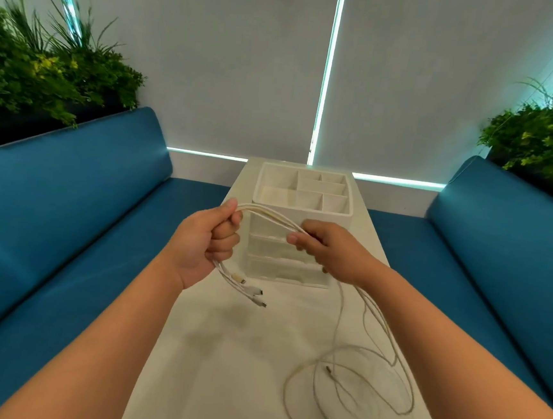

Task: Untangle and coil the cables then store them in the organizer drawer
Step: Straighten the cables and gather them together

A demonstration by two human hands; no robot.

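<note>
White table (222, 355) is carrying the organizer (301, 211) just beyond your fingers, drawers appearing closed. You are gathering the cables (267, 217): your left hand (203, 246) is fisting the bundle, plugs (251, 290) dangling below its fingers, while your right hand (327, 247) is pinching the strands, slack trailing to loose loops (350, 386) nearer you. Coiling seems next, calling for winding that slack in.

We are reaching both bare forearms forward, hands raised at about the same height and near each other. Our left hand (207, 240) is curling into a fist, thumb on top, knuckles facing right. Our right hand (327, 247) is turning palm down, its fingertips (294, 239) pinching together toward the left hand.
</note>
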